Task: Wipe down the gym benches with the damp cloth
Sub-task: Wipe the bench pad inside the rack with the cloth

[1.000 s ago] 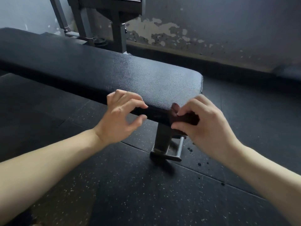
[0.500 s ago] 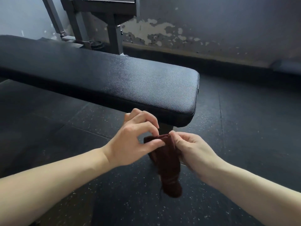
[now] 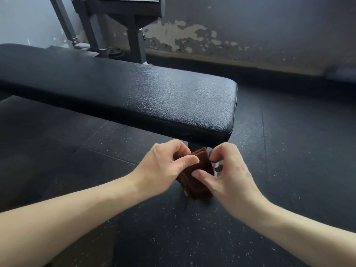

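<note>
Left hand (image 3: pixel 163 164): bare, thumbnail seemingly short
Right hand (image 3: pixel 233 174): bare
Forearms (image 3: pixel 77 214): both uncovered up to the frame edge

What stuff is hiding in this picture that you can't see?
Head view:
The bench: left end cut off by the picture's edge.
The bench leg: mostly hidden behind the left hand, right hand and cloth.
The cloth: partly covered by both hands; dampness cannot be told.
The rack: top cut off by the upper edge.
</note>
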Demonstrator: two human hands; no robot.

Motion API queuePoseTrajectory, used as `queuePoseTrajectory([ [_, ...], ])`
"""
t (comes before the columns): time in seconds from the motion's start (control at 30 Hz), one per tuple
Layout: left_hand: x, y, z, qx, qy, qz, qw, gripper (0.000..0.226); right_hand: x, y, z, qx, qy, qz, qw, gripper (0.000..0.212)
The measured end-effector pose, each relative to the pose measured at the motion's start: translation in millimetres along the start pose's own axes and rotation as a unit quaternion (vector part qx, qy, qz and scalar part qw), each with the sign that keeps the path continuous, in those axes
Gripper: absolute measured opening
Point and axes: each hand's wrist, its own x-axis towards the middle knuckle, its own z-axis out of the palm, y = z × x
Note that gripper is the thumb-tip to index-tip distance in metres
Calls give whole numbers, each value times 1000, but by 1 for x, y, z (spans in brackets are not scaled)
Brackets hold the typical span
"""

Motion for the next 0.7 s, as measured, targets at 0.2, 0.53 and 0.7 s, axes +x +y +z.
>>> queuePoseTrajectory([
  [0.2, 1, 10, 6, -14, 12, 7, 1000, 8, -2, -6, 8, 2, 27, -39, 999, 57],
  [0.53, 14, 21, -8, 52, 105, 107, 987, 23, 16, -18, -10, 93, 70, -94, 989, 33],
  [0.7, 44, -6, -31, 187, 226, 167, 941, 8, 63, -28, -39, -33, 127, -237, 963, 32],
])
